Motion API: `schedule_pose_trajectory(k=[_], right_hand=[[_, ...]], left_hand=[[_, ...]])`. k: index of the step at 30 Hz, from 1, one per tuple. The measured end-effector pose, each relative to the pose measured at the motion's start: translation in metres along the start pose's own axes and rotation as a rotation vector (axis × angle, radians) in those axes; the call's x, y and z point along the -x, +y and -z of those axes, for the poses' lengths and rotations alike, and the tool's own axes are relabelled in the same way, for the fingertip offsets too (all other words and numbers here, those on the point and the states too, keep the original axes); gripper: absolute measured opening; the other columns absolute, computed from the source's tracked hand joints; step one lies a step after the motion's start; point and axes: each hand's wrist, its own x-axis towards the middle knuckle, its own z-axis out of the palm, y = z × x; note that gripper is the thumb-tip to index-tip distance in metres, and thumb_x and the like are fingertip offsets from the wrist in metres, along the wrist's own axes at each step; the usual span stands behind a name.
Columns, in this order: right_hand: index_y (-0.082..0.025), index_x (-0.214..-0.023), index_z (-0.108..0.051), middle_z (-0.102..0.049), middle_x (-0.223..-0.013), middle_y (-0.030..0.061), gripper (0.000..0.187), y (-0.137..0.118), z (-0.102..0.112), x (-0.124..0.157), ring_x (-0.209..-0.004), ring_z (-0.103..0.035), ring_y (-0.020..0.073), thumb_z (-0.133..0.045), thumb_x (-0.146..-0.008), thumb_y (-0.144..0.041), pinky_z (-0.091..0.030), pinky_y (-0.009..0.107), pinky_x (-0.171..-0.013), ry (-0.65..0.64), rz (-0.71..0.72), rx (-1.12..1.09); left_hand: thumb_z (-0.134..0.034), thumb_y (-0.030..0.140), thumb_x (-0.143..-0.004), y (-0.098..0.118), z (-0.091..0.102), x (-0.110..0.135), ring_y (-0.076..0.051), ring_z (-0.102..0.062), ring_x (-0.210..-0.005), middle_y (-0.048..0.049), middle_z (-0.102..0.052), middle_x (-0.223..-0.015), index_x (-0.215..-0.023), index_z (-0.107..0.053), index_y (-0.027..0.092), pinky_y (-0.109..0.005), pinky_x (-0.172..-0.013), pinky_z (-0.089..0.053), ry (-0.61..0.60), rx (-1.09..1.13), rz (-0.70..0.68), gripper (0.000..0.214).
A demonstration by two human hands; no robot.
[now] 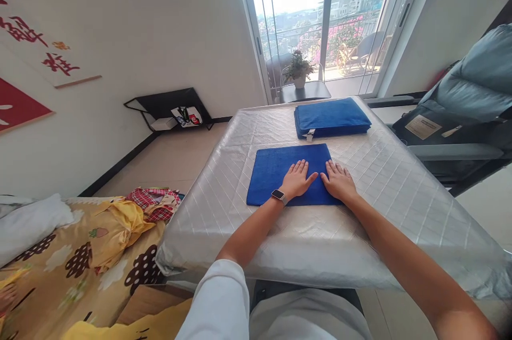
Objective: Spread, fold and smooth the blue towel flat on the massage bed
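A folded blue towel (pixel 268 177) lies flat on the table in front of me. My left hand (pixel 296 179) rests palm down on its middle, fingers stretched out, a watch (pixel 278 195) on that wrist. Flat across the towel's right edge lies my right hand (pixel 338 180), its fingers also extended. The two thumbs nearly meet. Beyond, a stack of folded blue towels (pixel 332 115) sits near the far end, with a white tag (pixel 310 135) hanging from its front corner.
A silvery quilted cover (pixel 224 180) drapes the table. To the left is a bed (pixel 112 276) with clothes on it; at the right stands a grey recliner (pixel 472 84). A potted plant (pixel 298 69) stands on a chair by the glass door. A low black rack (pixel 172 105) is against the wall.
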Motion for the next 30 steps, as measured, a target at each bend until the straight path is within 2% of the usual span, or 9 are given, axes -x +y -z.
schedule_pose_trajectory(k=[3,7,10,14,20,24,30], right_hand=[[-0.013,-0.165,-0.027,-0.023,-0.171,0.0096,0.069,-0.001,0.001,0.000,-0.157,-0.022,0.0263,-0.021,-0.106,-0.048,-0.017,0.047,-0.127,-0.003,-0.005,-0.008],[-0.011,-0.165,-0.027,-0.023,-0.171,0.0094,0.070,-0.001,0.003,0.000,-0.156,-0.023,0.0270,-0.019,-0.106,-0.048,-0.018,0.048,-0.127,-0.010,-0.009,0.000],[-0.010,-0.165,-0.027,-0.023,-0.171,0.0088,0.070,-0.001,0.003,0.001,-0.156,-0.023,0.0271,-0.019,-0.106,-0.047,-0.018,0.048,-0.127,-0.013,-0.011,0.005],[-0.009,-0.164,-0.028,-0.024,-0.170,0.0105,0.070,-0.003,0.004,0.002,-0.156,-0.025,0.0276,-0.020,-0.106,-0.046,-0.020,0.047,-0.126,0.010,-0.006,0.021],[-0.008,-0.162,-0.035,-0.029,-0.169,0.0102,0.065,-0.007,0.015,0.013,-0.155,-0.026,0.0284,-0.023,-0.105,-0.039,-0.018,0.050,-0.126,0.097,0.025,0.122],[-0.010,-0.161,-0.037,-0.029,-0.169,0.0094,0.065,-0.006,0.021,0.039,-0.155,-0.026,0.0291,-0.023,-0.105,-0.039,-0.022,0.051,-0.125,0.013,0.041,0.145],[-0.011,-0.165,-0.028,-0.021,-0.171,0.0065,0.071,-0.001,0.011,0.082,-0.157,-0.021,0.0279,-0.019,-0.105,-0.049,-0.022,0.049,-0.127,-0.056,0.031,0.126]], left_hand=[[-0.007,0.065,-0.104,-0.033,0.008,0.021,-0.023,-0.017,-0.159,-0.0109,-0.023,-0.170,-0.164,-0.026,0.012,-0.041,-0.130,-0.016,-0.022,-0.003,0.073,0.082],[-0.006,0.066,-0.104,-0.077,0.016,0.063,-0.023,-0.015,-0.159,-0.0109,-0.020,-0.171,-0.164,-0.024,0.011,-0.043,-0.130,-0.014,-0.054,-0.017,0.212,0.084],[-0.008,0.065,-0.104,-0.097,0.017,0.092,-0.024,-0.014,-0.159,-0.0117,-0.019,-0.171,-0.164,-0.023,0.008,-0.043,-0.130,-0.012,-0.035,-0.036,0.298,0.084],[-0.008,0.063,-0.105,-0.103,0.017,0.107,-0.023,-0.015,-0.159,-0.0114,-0.019,-0.171,-0.164,-0.023,0.007,-0.041,-0.130,-0.013,-0.011,-0.029,0.324,0.082],[-0.009,0.063,-0.105,-0.102,0.016,0.106,-0.024,-0.015,-0.159,-0.0124,-0.019,-0.171,-0.164,-0.023,0.007,-0.040,-0.130,-0.013,-0.006,-0.009,0.317,0.082],[-0.010,0.062,-0.105,-0.104,0.015,0.106,-0.024,-0.016,-0.159,-0.0129,-0.022,-0.170,-0.163,-0.026,0.009,-0.041,-0.130,-0.014,0.008,-0.014,0.303,0.080],[-0.009,0.061,-0.105,-0.102,0.014,0.106,-0.025,-0.017,-0.159,-0.0139,-0.021,-0.170,-0.163,-0.026,0.005,-0.041,-0.130,-0.015,0.013,-0.021,0.293,0.082]])
